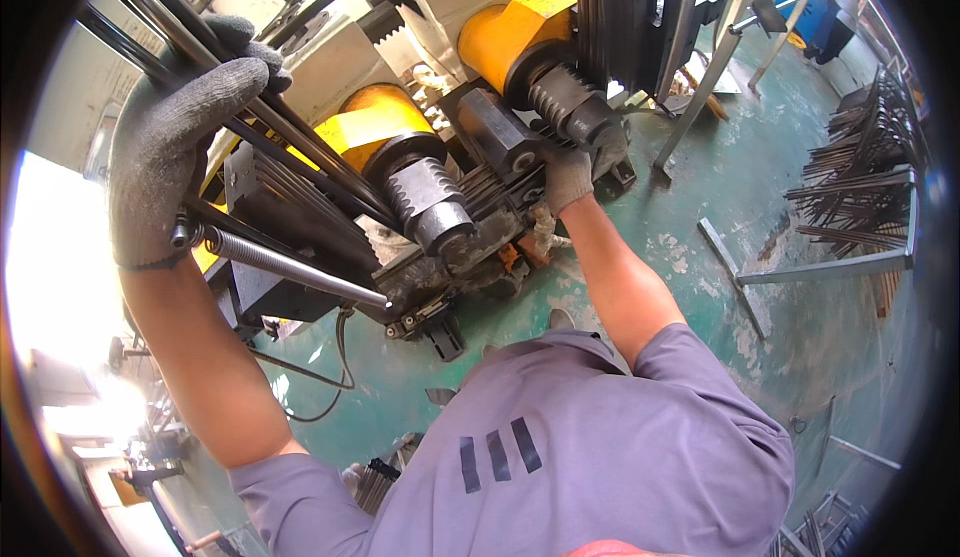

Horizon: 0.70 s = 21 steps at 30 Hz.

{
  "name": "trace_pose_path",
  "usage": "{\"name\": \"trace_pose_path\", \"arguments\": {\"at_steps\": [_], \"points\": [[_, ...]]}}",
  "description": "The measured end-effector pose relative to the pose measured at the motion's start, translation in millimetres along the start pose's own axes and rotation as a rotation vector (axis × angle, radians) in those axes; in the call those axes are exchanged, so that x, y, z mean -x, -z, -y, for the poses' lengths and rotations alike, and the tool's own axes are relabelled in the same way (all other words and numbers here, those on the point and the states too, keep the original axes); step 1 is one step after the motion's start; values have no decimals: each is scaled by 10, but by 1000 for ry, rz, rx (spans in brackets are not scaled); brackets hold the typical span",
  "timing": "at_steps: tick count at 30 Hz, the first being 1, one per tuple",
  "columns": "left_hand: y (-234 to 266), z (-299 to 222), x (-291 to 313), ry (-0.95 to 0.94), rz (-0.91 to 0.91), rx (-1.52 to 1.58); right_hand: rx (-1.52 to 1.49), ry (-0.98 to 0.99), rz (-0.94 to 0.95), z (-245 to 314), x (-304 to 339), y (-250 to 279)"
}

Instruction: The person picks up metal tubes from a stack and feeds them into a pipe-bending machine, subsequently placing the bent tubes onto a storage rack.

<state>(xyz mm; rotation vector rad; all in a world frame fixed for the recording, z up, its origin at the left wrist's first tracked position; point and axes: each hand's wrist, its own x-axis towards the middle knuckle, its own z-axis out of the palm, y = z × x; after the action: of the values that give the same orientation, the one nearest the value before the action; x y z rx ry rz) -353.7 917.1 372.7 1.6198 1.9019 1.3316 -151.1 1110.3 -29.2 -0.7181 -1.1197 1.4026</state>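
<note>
My left hand (178, 137), in a grey knit glove, is raised at the upper left with its fingers curled round long dark metal rods (325, 157). These slant down toward a ribbed metal roller (425, 195) on the machine. A coil spring (260, 253) sits just below that hand. My right hand (569, 177), also gloved, reaches to the machine's middle, beside a black angular block (490, 129) and a second ribbed roller (566, 99). Its fingers are hidden behind the block and machine parts, so their grip does not show.
Yellow housings (375, 117) stand behind the rollers. A black hose (343, 357) loops down at the machine's left. At the right, a grey metal rack (830, 269) stands by a pile of dark rods (860, 172). Another person (838, 2) is at the far upper right.
</note>
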Motion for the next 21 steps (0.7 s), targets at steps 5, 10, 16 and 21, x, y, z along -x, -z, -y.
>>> {"name": "trace_pose_path", "arguments": {"at_steps": [5, 10, 16, 21], "points": [[83, 63, 19, 51, -21, 54, -91, -30, 48, 0, 3, -38], [24, 63, 55, 39, -105, -6, 52, 92, 98, -89, -9, 19], [-26, 72, 35, 50, -90, -10, 53, 15, 122, -74, -24, 50], [-32, 11, 86, 83, -100, -8, 301, 152, 172, -124, 31, 67]]}}
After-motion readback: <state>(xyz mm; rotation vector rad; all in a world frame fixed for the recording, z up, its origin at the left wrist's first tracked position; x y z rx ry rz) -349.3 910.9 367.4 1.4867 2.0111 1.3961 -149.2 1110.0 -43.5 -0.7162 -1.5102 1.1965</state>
